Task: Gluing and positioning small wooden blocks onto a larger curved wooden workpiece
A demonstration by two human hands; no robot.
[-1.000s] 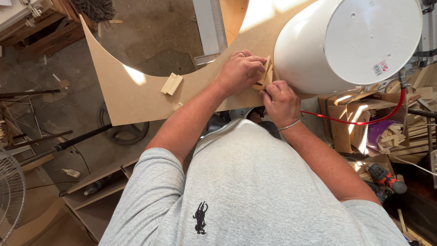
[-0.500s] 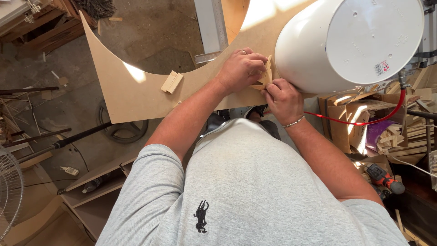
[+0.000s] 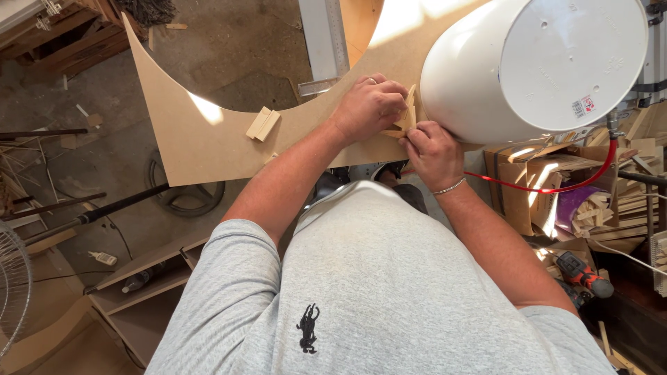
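Both hands meet on a small wooden piece [image 3: 405, 118] that stands on edge on the curved brown board [image 3: 208, 142], hard against the side of a big white bucket [image 3: 535, 66]. The left hand [image 3: 368, 104] has its grip closed over the piece from the far side, fingers curled down onto it; the right hand [image 3: 432, 149] pinches it from the near side, fingertips pressed to the wood. Directly right of the grip the bucket wall blocks the way, touching or nearly touching the piece; which, I cannot tell. Well to the left of the grip a small wood block [image 3: 262, 123] lies flat on the same board, apart from both hands. Beyond the grip a metal square ruler [image 3: 325, 42] rests on the board. Right of the grip and lower, a red hose [image 3: 556, 187] loops under the bucket over cardboard boxes [image 3: 528, 180] and a pile of wood offcuts [image 3: 611, 208]. A cordless drill [image 3: 583, 274] lies nearer the person, beside the right elbow.
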